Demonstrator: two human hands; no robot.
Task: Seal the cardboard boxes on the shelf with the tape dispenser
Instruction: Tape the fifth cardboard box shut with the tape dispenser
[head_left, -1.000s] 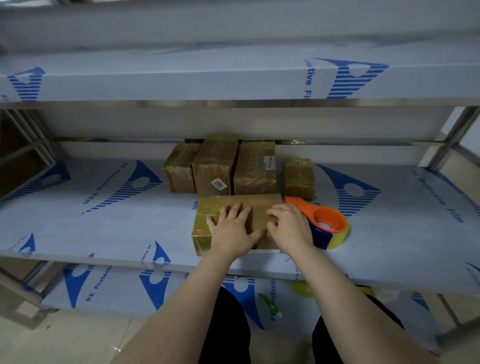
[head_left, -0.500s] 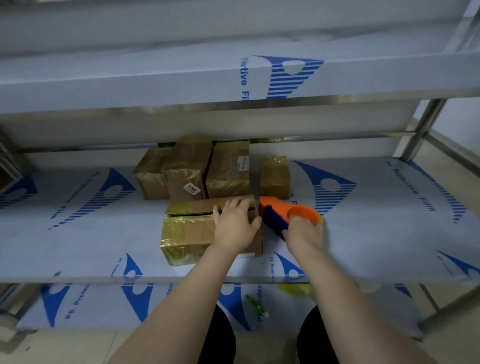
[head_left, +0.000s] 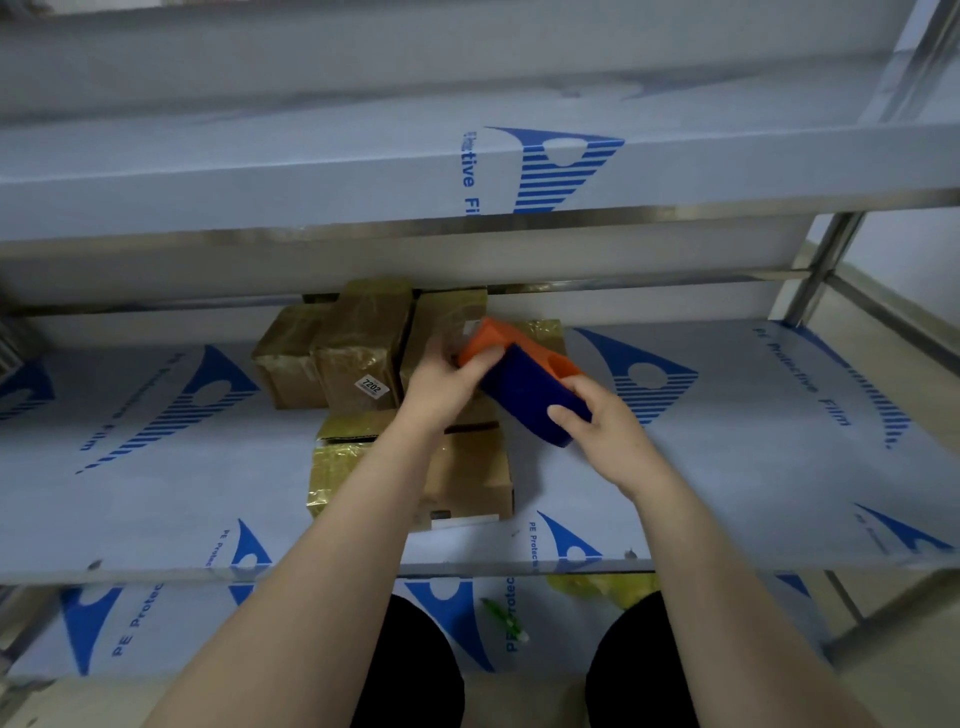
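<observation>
Two hands hold the tape dispenser (head_left: 524, 387) clear of the middle shelf (head_left: 156, 467). It sits above the far end of the front box (head_left: 470, 470), roughly midway along the shelf's width.

1. Left hand (head_left: 441, 382): the forearm enters from the lower edge of the view and passes over the front box. The fingers are curled onto the orange end of the tape dispenser. The fingertips are motion-blurred, so the exact finger placement cannot be read.

2. Right hand (head_left: 605, 434): the forearm rises from the lower right. The fingers and thumb are wrapped round the near end of the blue body, grasping it from the right side.

3. Orientation: the long axis of the tape dispenser runs diagonally, from far left to near right. The orange end points toward the back edge of the middle shelf. The blue end points toward the front edge, right of centre.

4. Front box: it stands at the front edge of the middle shelf. Its left part is covered in glossy yellowish tape, and its right part is bare cardboard.

5. Back row (head_left: 363, 348): four taped cardboard boxes stand side by side along the back edge. One of them carries a white label (head_left: 375, 387) reading 7202.

6. Lower shelf (head_left: 156, 623): a green item (head_left: 506, 621) lies near its front edge.
</observation>
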